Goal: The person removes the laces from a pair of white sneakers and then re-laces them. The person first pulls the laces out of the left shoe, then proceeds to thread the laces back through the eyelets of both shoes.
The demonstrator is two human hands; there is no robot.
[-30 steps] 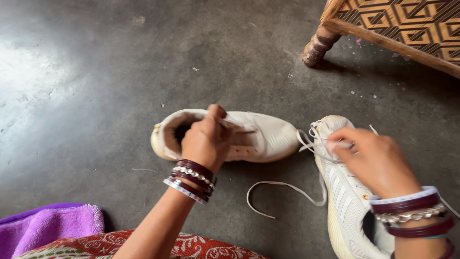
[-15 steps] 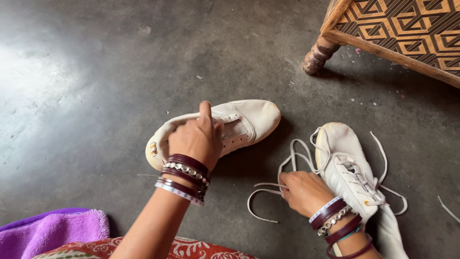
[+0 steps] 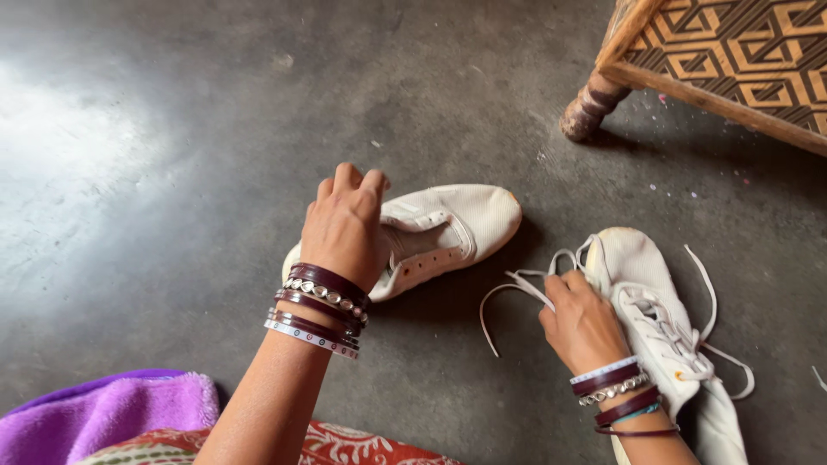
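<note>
My left hand (image 3: 345, 226) rests on the heel end of a white sneaker without laces (image 3: 448, 231) lying on the dark floor, fingers curled over its opening. My right hand (image 3: 581, 323) pinches a loose white shoelace (image 3: 508, 297) just left of a second white sneaker (image 3: 659, 319), which has its own lace threaded and its ends trailing to the right. Both wrists carry maroon and silver bangles.
A wooden cot with a turned leg (image 3: 590, 108) and a geometric-patterned top (image 3: 741, 52) stands at the upper right. A purple towel (image 3: 103, 418) and red patterned cloth (image 3: 345, 448) lie at the bottom edge. The floor (image 3: 172, 129) is dark concrete.
My right hand left the laced sneaker, picked the loose lace off the floor and raised it. The unlaced sneaker turned under my left hand, which shifted toward the heel.
</note>
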